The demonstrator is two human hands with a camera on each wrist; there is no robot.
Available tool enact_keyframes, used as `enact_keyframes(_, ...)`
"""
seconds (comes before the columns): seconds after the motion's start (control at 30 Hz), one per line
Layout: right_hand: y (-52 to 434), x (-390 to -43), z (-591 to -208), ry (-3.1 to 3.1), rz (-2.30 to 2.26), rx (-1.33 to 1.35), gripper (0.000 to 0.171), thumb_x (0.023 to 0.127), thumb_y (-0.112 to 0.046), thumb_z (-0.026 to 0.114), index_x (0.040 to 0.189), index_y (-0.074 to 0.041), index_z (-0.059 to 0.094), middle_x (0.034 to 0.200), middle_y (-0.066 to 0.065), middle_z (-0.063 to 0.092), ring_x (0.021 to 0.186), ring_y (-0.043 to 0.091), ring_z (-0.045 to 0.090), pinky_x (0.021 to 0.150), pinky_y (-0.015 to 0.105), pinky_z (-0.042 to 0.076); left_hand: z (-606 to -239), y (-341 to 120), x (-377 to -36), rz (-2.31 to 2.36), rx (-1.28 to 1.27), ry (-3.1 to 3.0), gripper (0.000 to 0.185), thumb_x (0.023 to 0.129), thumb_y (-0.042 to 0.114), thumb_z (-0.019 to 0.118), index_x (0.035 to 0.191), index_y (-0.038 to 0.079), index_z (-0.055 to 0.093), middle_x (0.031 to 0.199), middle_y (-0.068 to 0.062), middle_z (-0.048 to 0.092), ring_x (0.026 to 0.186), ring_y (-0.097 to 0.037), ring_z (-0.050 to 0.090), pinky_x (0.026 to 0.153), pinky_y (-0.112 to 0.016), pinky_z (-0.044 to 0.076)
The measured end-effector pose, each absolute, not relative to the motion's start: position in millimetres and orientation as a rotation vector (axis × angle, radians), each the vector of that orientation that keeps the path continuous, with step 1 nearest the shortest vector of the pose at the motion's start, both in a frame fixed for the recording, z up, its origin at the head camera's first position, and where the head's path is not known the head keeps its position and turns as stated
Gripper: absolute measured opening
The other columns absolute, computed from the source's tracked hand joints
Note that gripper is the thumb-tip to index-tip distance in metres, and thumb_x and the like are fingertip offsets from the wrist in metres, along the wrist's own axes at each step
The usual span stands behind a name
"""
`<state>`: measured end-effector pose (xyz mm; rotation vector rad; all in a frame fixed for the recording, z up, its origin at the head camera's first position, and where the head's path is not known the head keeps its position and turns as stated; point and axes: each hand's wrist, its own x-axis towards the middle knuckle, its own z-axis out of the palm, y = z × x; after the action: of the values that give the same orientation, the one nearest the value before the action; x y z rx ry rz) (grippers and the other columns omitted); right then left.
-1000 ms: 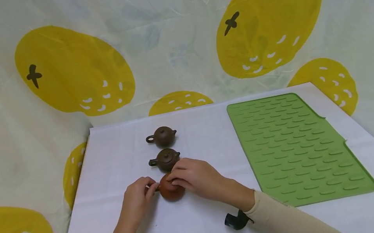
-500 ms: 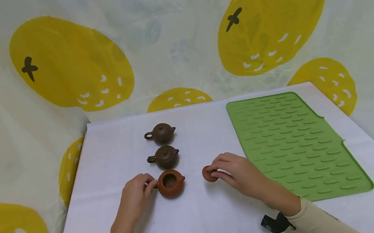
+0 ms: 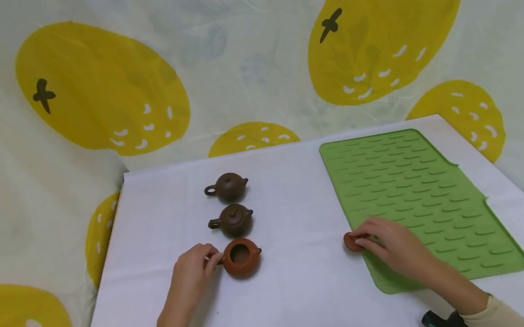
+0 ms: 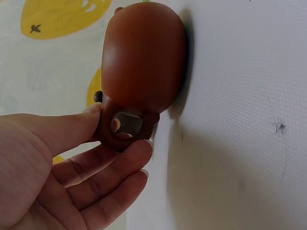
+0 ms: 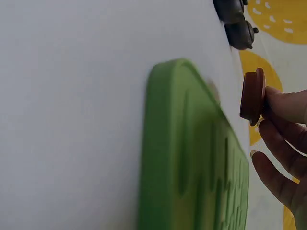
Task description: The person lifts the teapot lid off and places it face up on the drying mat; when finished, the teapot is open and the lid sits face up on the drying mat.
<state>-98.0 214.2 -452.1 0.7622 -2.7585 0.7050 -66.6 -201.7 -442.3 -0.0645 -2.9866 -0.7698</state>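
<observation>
A reddish-brown clay teapot (image 3: 240, 257) stands open-topped on the white table, nearest of a row of three. My left hand (image 3: 192, 275) pinches its ring handle (image 4: 123, 125) between thumb and fingers; the pot's body (image 4: 144, 57) fills the left wrist view. My right hand (image 3: 392, 246) holds the pot's round lid (image 3: 352, 241) by its knob, a little above the left edge of the green ribbed mat (image 3: 421, 203). In the right wrist view the lid (image 5: 253, 96) hangs edge-on over the mat (image 5: 192, 158).
Two dark brown lidded teapots (image 3: 227, 187) (image 3: 232, 220) stand behind the red one; both (image 5: 237, 21) show far off in the right wrist view. A cloth backdrop printed with yellow fruit (image 3: 98, 91) surrounds the white table (image 3: 304, 296).
My right hand lifted the lid off the red teapot and carried it right to the mat's edge. The left hand kept its hold on the handle.
</observation>
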Motion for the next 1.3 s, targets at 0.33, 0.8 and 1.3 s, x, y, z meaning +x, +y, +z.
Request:
enact_keyframes(0.33,244,-85,-461,-2.772,0.716,0.670,0.021,0.083,-0.008,0.081,0.098,-0.021,0.075,0.092,-0.013,0.074,0.082,0.000,0.067,0.070,0.026,0.057,-443,-202,-66,-0.756,-0.082,-2.980,0.006,0.092,0.016,0.075,0.088,0.012,0.073,0.082,0.000,0.070,0.078,-0.012,0.060,0.076,-0.035,0.051)
enact_keyframes(0.8,257,-82,-462,-2.789,0.769,0.607,0.021,0.083,-0.007,0.081,0.101,-0.019,0.077,0.094,-0.005,0.078,0.080,-0.001,0.068,0.067,0.025,0.057,-443,-202,-66,-0.759,-0.088,-2.963,0.005,0.091,0.014,0.076,0.087,0.012,0.073,0.081,0.000,0.069,0.076,-0.011,0.059,0.073,-0.033,0.051)
enact_keyframes(1.3,281,-85,-464,-2.825,0.719,0.615,0.024,0.081,-0.004,0.081,0.101,-0.018,0.077,0.096,-0.001,0.080,0.084,0.001,0.071,0.070,0.029,0.059,-439,-200,-65,-0.773,-0.039,-3.005,0.005,0.091,0.016,0.076,0.090,0.012,0.073,0.083,-0.001,0.070,0.078,-0.012,0.059,0.075,-0.033,0.053)
